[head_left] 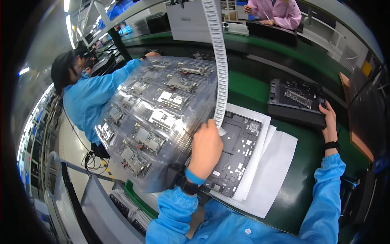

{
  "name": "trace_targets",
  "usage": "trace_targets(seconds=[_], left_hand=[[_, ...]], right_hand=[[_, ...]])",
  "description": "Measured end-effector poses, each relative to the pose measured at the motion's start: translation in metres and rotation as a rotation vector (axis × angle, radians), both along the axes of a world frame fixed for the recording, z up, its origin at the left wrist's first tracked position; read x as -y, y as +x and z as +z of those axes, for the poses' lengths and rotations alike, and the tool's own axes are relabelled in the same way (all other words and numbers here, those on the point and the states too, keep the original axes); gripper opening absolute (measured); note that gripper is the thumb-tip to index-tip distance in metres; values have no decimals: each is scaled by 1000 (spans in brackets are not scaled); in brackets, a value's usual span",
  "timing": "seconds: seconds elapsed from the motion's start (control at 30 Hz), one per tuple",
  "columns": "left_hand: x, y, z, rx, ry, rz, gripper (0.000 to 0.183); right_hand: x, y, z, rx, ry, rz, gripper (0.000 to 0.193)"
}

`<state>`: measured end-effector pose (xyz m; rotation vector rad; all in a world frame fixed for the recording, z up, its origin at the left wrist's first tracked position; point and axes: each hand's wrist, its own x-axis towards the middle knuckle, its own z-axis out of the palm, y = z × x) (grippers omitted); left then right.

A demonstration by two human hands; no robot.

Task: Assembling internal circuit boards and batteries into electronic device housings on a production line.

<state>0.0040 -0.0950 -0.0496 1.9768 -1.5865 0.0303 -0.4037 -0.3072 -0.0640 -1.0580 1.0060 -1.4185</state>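
Left hand (pixel 206 148) pinches the white label strip's (pixel 218 69) hanging end, apparently clamped, above the grey chassis panel (pixel 237 156) on the bench (pixel 248 87). Right hand (pixel 330 122) steadies the dark chassis (pixel 295 101), fingers closed on its edge.

The single head view looked steeply down from above the person's forearms onto the green workbench (pixel 248 87), close over its near edge. It faced across the workbench toward the far edge, where another worker's pink sleeve (pixel 284 14) sat. Fisheye bending curved everything near the rim.
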Motion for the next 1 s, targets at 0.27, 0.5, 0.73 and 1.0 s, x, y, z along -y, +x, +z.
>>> trace_targets(seconds=[0.27, 0.5, 0.73, 1.0], left_hand=[[17, -4, -22, 102, -120, -68, 9], [20, -6, -11, -145, -77, -124, 11], [-10, -23, 32, -987, -103, -303, 11], [-48, -32, 63, -1118, -95, -361, 17]], right_hand=[[38, -18, -22, -400, -57, -265, 66], [9, 20, 1, -872, -215, -557, 28], [-162, 191, 41, -392, -457, 454, 9], [-190, 212, 56, -325, -556, 372, 13]])
